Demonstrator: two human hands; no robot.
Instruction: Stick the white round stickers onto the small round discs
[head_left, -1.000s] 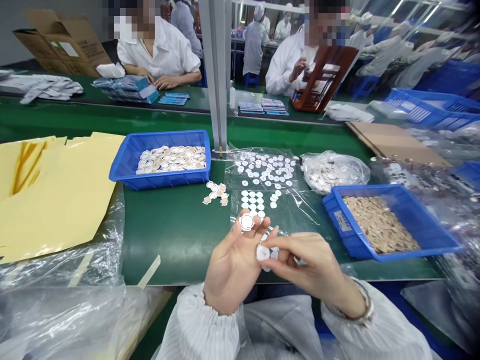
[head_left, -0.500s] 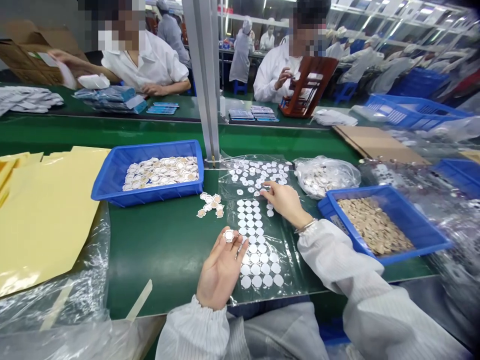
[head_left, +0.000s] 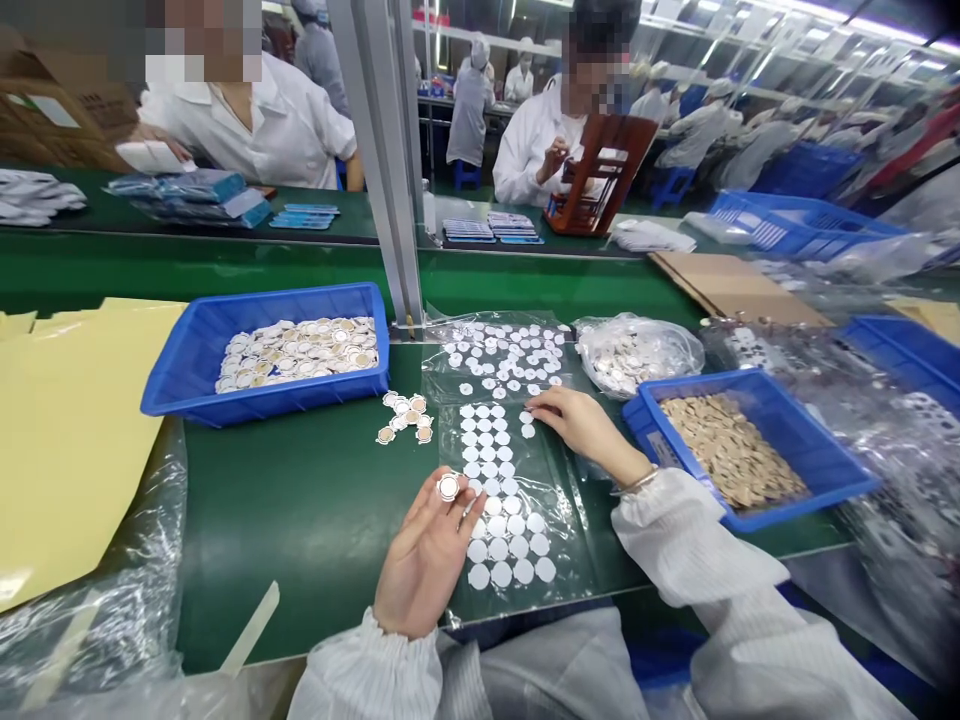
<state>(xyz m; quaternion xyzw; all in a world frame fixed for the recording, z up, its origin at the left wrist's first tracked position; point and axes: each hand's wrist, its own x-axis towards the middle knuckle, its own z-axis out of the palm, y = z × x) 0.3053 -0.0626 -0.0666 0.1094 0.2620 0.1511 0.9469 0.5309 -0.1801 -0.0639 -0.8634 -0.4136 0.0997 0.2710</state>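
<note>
My left hand (head_left: 427, 555) is palm up over the front of the green bench. Between its thumb and fingertips is a round white tag (head_left: 448, 487) with a dark ring on its face. To the right, my right hand (head_left: 581, 425) reaches over a clear plastic sheet (head_left: 559, 490), fingertips pinched together at a small white disc beside a short column of white discs (head_left: 528, 431); the fingers partly hide it. Rows of white discs (head_left: 501, 548) lie on the sheet, nearest my left hand. Loose white discs (head_left: 514, 350) are scattered at its far end.
A blue tray (head_left: 195, 395) of white tags stands left, beside a small group of tags (head_left: 405, 410). On the right are a blue tray (head_left: 832, 450) of tan pieces and a plastic bag (head_left: 637, 350) of white pieces. Yellow sheets (head_left: 75, 430) lie left. Co-workers sit beyond a metal post (head_left: 382, 150).
My right hand has drawn nearer from the scattered discs to the short column. My left hand still holds the tag. The whole view has shifted slightly.
</note>
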